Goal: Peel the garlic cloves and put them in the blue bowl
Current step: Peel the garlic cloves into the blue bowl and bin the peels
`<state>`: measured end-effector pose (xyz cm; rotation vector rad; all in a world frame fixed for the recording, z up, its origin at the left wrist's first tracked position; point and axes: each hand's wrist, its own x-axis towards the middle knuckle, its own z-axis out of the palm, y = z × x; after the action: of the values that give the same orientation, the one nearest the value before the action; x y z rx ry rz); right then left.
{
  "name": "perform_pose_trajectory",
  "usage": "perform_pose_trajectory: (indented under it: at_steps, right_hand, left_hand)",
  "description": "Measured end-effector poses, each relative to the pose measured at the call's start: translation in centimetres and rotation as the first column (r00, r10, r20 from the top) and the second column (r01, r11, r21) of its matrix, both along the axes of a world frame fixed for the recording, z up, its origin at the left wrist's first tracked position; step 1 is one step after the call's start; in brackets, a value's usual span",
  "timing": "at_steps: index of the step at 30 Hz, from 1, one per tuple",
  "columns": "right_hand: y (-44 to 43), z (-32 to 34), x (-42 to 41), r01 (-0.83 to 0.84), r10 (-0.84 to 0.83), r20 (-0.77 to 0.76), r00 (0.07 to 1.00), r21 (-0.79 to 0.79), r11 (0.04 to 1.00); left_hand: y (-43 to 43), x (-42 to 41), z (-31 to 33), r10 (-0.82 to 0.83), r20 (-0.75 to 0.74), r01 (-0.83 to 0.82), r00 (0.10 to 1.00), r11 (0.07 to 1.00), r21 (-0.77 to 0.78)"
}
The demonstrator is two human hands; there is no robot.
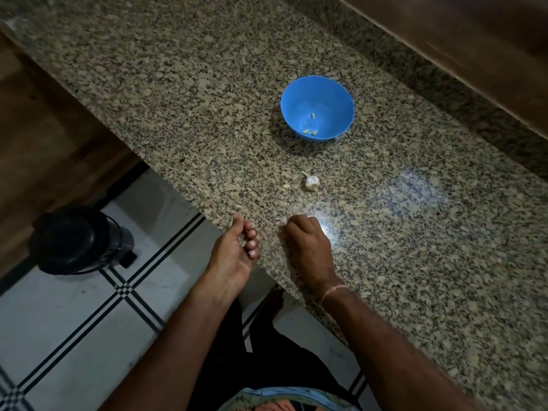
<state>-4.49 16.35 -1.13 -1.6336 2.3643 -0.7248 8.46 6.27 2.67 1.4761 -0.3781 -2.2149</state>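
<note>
Right hand curled on counter, garlic beyond

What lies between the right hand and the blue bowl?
In the head view, a garlic bulb and a small loose piece beside it lie on the granite counter between the right hand and the blue bowl.

the blue bowl is round, plain plastic, and stands upright with its mouth open to the top. three small peeled cloves, pale yellow, lie on its floor: one alone near the middle, two close together by the near wall. outside the bowl, on its near side and well apart from it, a partly broken garlic bulb lies tilted, white-skinned, its stem pointing back toward the bowl. a small pale garlic scrap lies just left of that bulb.
</note>
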Motion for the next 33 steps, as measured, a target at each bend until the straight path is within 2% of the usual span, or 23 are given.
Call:
perform_pose_trajectory:
  at_steps: [3,8,11,13,16,21,26,29,31,33]
  right_hand:
    - [-0.8,-0.3,-0.4,0.031,-0.032,0.005,0.999,0.040,0.999]
    - [-1.7,-0.7,-1.1,0.005,0.002,-0.070,0.998,0.103,0.995]
    - [-1.9,0.4,-1.6,0.116,-0.127,0.068,0.990,0.143,0.983]
    - [-1.7,1.6,-1.6,0.206,-0.215,0.219,0.952,0.061,0.977]
    - [-1.5,4.4,-0.2,0.170,-0.136,0.317,0.939,-0.081,0.982]
    - [-0.7,6.7,0.5,0.075,-0.046,0.228,0.973,-0.118,0.990]
    - [0.3,6.1,0.0,0.144,-0.126,0.128,0.984,-0.145,0.979]
    - [1.0,5.4,-0.4,0.146,-0.099,0.233,0.967,-0.192,0.970]
    - [2.5,4.1,-1.2,0.200,-0.150,0.302,0.941,-0.143,0.969]
    - [4.9,2.3,-1.8,0.246,-0.256,0.195,0.947,0.074,0.966]
  left_hand:
    - [-0.2,-0.3,0.1,0.008,-0.005,-0.008,1.000,1.000,0.011]
    - [-0.2,-1.2,0.2,0.010,-0.003,-0.010,1.000,1.000,0.006]
    - [-0.2,-2.0,0.3,0.018,0.002,-0.018,1.000,1.000,-0.008]
    - [0.1,-2.9,0.2,0.009,0.012,-0.009,1.000,1.000,-0.020]
    - [0.7,-4.2,0.2,-0.022,-0.036,0.024,0.999,0.999,0.033]
    - [1.2,-5.5,0.4,-0.055,-0.118,0.073,0.992,0.985,0.155]
    - [1.0,-5.7,-0.7,-0.064,-0.133,0.086,0.989,0.982,0.168]
    - [1.0,-5.6,-1.2,-0.072,-0.107,0.086,0.992,0.987,0.135]
    - [0.7,-5.1,-1.2,-0.067,-0.110,0.079,0.992,0.991,0.110]
    - [0.1,-4.2,-1.2,-0.044,-0.104,0.054,0.994,0.994,0.094]
